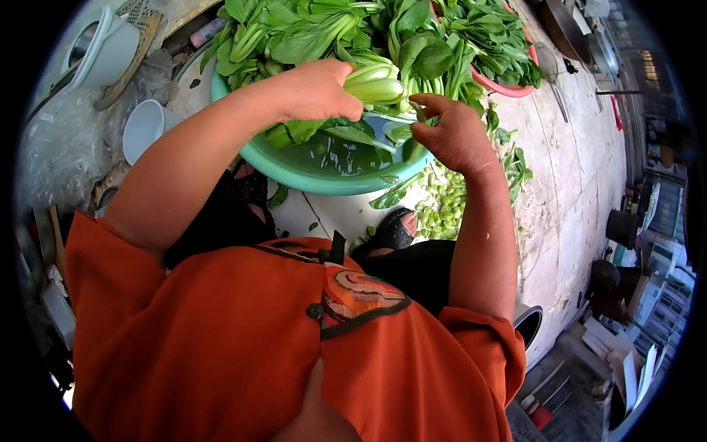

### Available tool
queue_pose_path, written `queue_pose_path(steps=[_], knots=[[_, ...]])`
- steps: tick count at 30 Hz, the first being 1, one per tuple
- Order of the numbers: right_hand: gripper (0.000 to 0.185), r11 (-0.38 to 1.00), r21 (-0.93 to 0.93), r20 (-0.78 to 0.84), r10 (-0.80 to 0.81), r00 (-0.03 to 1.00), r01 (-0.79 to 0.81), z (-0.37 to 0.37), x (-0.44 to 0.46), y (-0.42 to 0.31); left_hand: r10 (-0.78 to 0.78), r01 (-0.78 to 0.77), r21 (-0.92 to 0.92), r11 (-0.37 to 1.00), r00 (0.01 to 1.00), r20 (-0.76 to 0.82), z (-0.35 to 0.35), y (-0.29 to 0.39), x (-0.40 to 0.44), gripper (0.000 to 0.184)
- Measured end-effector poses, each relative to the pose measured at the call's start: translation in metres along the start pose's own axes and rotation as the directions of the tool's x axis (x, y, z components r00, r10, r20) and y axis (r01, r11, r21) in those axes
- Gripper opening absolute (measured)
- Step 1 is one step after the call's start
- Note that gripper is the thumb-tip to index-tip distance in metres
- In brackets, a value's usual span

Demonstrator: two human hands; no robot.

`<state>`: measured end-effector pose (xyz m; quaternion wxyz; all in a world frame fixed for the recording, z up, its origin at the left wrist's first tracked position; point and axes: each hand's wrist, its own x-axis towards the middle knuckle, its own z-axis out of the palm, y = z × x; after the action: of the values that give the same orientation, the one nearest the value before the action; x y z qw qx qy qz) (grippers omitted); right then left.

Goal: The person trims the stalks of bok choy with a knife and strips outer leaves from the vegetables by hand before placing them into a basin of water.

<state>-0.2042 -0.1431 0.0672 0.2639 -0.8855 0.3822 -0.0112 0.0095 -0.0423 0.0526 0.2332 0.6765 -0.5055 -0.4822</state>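
My left hand [322, 90] is closed around the leafy part of a bok choy [375, 82], whose pale base points right. Just right of that base, my right hand [453, 131] pinches a small green piece [419, 112] between thumb and finger. Both hands are above a green basin [309, 179] that holds water and a large heap of leafy greens [313, 33]. Small cut green pieces [442, 206] lie on the floor by the basin's lower right side.
A red basin [508, 90] of greens stands at the upper right, with a knife [561, 102] near it. On the left are a white bucket [144, 131], a pale container [110, 51] and clear plastic bags [62, 147]. Loose leaves [518, 169] lie on the tiled floor.
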Motion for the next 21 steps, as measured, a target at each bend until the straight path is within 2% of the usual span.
queue_pose_path(steps=[1,2,3,4,5,6,7,9,10,11,13,16,20,21], knots=[[0.046,0.995,0.096,0.055,0.002,0.999,-0.008,0.0,-0.001,-0.003,-0.033,0.044,-0.169,0.985,0.997,0.071,0.002,0.003,-0.001,0.038],[0.056,0.971,0.24,0.069,-0.003,0.998,-0.013,0.001,0.0,-0.004,0.01,0.018,-0.29,0.957,0.996,0.092,0.007,0.002,0.001,0.032],[0.056,0.971,0.239,0.068,-0.005,0.998,-0.012,-0.002,-0.001,-0.006,0.011,0.016,-0.29,0.957,0.996,0.091,0.009,0.001,0.001,0.032],[0.057,0.861,0.508,0.112,-0.022,0.993,-0.038,-0.007,-0.002,-0.008,0.04,0.011,-0.383,0.924,0.992,0.123,0.012,0.0,0.001,0.031],[0.057,0.677,0.732,0.151,-0.051,0.987,-0.077,-0.011,-0.003,-0.012,0.07,0.01,-0.472,0.882,0.986,0.152,0.014,0.003,-0.001,0.03],[0.054,0.616,0.785,0.122,-0.049,0.991,-0.066,-0.009,-0.002,-0.013,0.093,0.0,-0.473,0.881,0.981,0.172,0.016,0.005,-0.002,0.024],[0.054,0.616,0.785,0.122,-0.048,0.991,-0.067,-0.005,-0.001,-0.017,0.092,0.001,-0.473,0.881,0.981,0.173,0.018,0.007,-0.003,0.024],[0.049,0.703,0.705,-0.045,-0.09,0.995,0.096,0.009,-0.003,-0.033,0.164,0.016,-0.533,0.846,0.943,0.29,0.023,0.011,-0.006,0.018],[0.042,0.789,0.604,-0.135,-0.037,0.99,0.112,0.01,-0.005,-0.04,0.156,0.037,-0.55,0.834,0.941,0.3,0.025,0.013,-0.007,0.013],[0.042,0.788,0.606,-0.133,-0.036,0.99,0.11,0.013,-0.005,-0.041,0.155,0.039,-0.551,0.834,0.941,0.301,0.026,0.012,-0.006,0.013],[0.039,0.777,0.607,-0.238,-0.02,0.971,0.165,0.016,-0.004,-0.04,0.201,-0.021,-0.569,0.822,0.946,0.255,0.028,0.012,-0.005,0.018],[0.037,0.765,0.622,-0.262,0.005,0.965,0.166,0.017,-0.003,-0.041,0.161,-0.03,-0.588,0.809,0.972,0.171,0.031,0.016,-0.011,0.019],[0.036,0.752,0.648,-0.201,0.014,0.98,0.122,0.015,-0.005,-0.043,0.162,-0.002,-0.575,0.818,0.96,0.227,0.036,0.009,-0.009,0.018],[0.036,0.753,0.65,-0.181,0.026,0.983,0.1,0.013,-0.006,-0.046,0.205,-0.017,-0.593,0.805,0.946,0.251,0.037,0.007,-0.009,0.017]])
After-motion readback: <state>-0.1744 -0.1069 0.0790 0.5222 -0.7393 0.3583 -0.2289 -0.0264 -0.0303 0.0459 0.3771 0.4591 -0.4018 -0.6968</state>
